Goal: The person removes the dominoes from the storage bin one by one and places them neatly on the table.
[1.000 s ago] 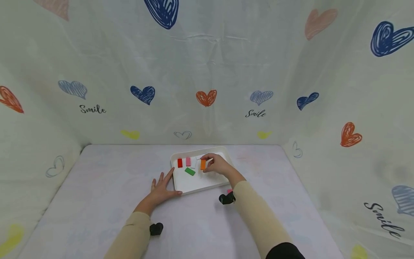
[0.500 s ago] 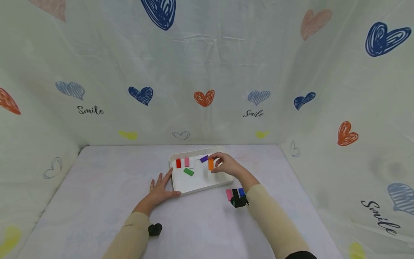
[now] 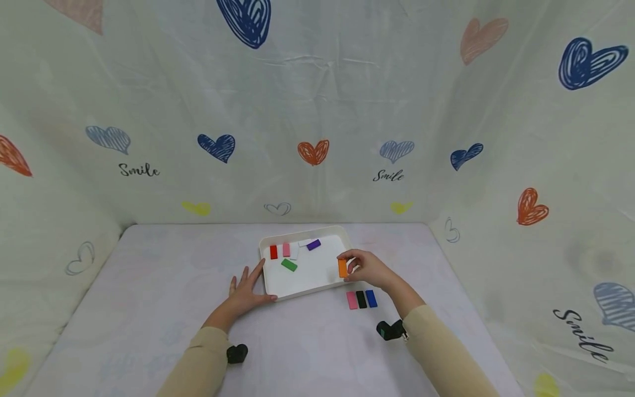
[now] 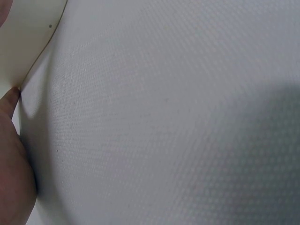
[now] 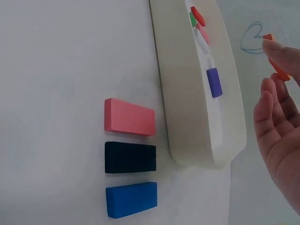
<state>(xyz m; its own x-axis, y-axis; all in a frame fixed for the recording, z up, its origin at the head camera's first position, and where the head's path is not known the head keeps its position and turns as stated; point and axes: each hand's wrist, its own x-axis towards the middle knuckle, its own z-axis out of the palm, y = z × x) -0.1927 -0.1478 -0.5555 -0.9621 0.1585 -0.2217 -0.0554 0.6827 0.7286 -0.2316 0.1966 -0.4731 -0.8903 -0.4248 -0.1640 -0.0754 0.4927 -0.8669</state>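
Left hand (image 3: 244, 294) at far left of the work: fingers straight and spread, nothing gripped, index finger and thumb touching the left side of the white tray (image 3: 297, 282). Inside the tray, left to right along the far side: red block (image 3: 273, 252), pink block (image 3: 286, 250), white pieces (image 3: 294, 252) hard to count against the floor, purple block (image 3: 313, 245) lying askew. Green block (image 3: 289, 265) slants nearer, below the pink. Orange block (image 3: 342, 268) held up at the tray's right end, pinched between thumb and fingers of the right hand (image 3: 369, 270). Near side, outside the tray, a spaced row: second pink block (image 3: 351, 300), black block (image 3: 361, 299), blue block (image 3: 371, 299).
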